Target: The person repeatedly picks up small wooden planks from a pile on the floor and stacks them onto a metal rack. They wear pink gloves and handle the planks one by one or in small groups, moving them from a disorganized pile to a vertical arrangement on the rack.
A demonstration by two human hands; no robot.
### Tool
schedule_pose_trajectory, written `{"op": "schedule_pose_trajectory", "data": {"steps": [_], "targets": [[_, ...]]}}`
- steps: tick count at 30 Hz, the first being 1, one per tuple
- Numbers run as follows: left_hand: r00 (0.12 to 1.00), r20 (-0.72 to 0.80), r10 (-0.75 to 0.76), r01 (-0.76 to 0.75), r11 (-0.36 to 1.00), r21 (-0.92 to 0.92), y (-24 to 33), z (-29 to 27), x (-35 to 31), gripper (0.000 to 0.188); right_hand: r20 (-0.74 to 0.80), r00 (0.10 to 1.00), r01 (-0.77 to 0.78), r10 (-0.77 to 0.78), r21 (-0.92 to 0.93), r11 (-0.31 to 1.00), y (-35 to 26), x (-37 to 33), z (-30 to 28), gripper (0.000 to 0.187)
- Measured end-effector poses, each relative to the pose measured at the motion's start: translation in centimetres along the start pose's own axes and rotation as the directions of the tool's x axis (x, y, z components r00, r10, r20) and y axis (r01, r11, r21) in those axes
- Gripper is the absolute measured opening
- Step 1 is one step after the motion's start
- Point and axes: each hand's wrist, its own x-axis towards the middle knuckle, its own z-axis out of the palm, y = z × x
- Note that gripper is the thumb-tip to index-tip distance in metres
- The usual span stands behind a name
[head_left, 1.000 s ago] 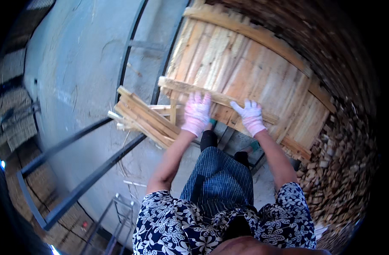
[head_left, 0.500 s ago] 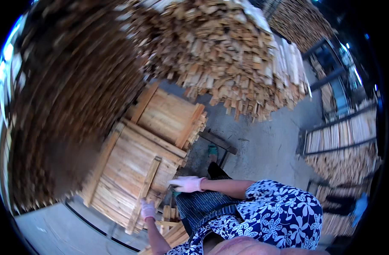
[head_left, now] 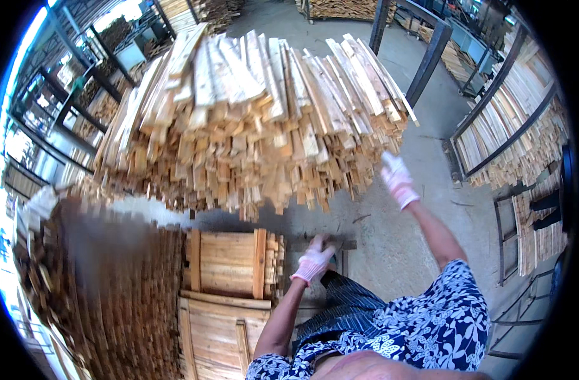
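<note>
My right hand [head_left: 398,180], in a white and pink glove, reaches out beside the right end of a big pile of wooden strips [head_left: 264,152]. Its fingers are stretched out, and nothing shows in them. Lower and to the left, my left hand [head_left: 313,259] is gloved the same way, with its fingers apart and no object in it. It hangs in front of my knees, just right of a stack of wooden panels [head_left: 229,256] with crosswise battens. A loose batten [head_left: 242,342] lies on the nearer panel.
A tall, dense stack of thin boards [head_left: 125,304] stands at the left, partly blurred. Dark metal posts [head_left: 428,63] rise behind the pile. Racks of strips [head_left: 511,120] line the right side, where a person's dark-clothed legs [head_left: 549,209] show. Grey concrete floor [head_left: 390,240] lies between.
My view has swung toward the strip pile. My left hand has left the batten on the panels, and my right hand has moved from my lap out toward the pile's right end.
</note>
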Motion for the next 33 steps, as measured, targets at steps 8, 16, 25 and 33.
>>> {"op": "schedule_pose_trajectory", "data": {"steps": [8, 16, 25, 33], "targets": [[0.911, -0.061, 0.408, -0.412, 0.897, -0.159, 20.4, 1.2, 28.3, 0.06, -0.022, 0.999, -0.04, 0.036, -0.252, 0.967, 8.8, 30.9, -2.6, 0.046], [0.983, 0.035, -0.178, 0.18, 0.944, -0.276, 27.6, 6.0, 45.3, 0.089, 0.336, 0.736, -0.558, 0.587, -0.191, 0.808, 20.0, 37.9, 2.5, 0.092], [0.982, -0.057, -0.181, 0.147, 0.913, -0.381, 29.2, 3.0, 47.6, 0.108, 0.379, 0.82, -0.499, 0.43, 0.102, 0.861, 16.0, 34.3, 3.9, 0.103], [0.962, -0.111, -0.248, 0.171, 0.871, -0.46, 29.2, 3.5, 46.9, 0.11, 0.481, 0.738, -0.673, 0.473, 0.479, 0.563, 13.0, 32.1, 4.9, 0.117]]}}
